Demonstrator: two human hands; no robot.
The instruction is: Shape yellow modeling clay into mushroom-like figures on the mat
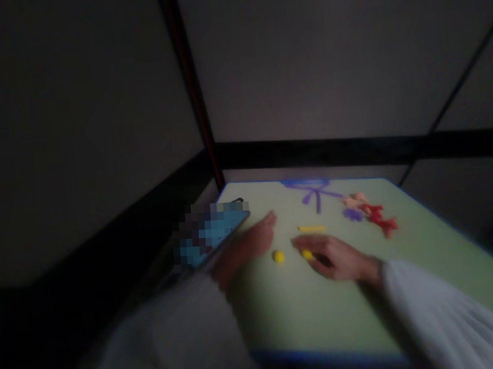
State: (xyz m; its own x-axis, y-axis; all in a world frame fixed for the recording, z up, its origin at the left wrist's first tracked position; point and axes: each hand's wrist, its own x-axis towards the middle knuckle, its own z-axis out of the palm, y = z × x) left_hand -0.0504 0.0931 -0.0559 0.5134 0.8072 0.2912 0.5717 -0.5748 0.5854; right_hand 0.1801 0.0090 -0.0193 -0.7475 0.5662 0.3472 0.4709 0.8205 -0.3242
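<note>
On a pale green board (302, 308), my left hand (249, 245) lies with its fingers stretched toward the middle, nothing visible in it. A small yellow clay ball (278, 256) sits just right of its fingertips. My right hand (335, 255) rests on the board with its fingers curled down over a second yellow clay piece (307, 254). A thin yellow clay roll (311, 228) lies just beyond both hands. Both arms wear white sleeves. The picture is dim and blurred.
A phone (213, 230) with a lit screen lies at the board's left edge, by my left wrist. Purple clay strips (315, 194) and pink, purple and red clay shapes (372, 213) lie at the far side. A dark red pole (192, 88) rises behind.
</note>
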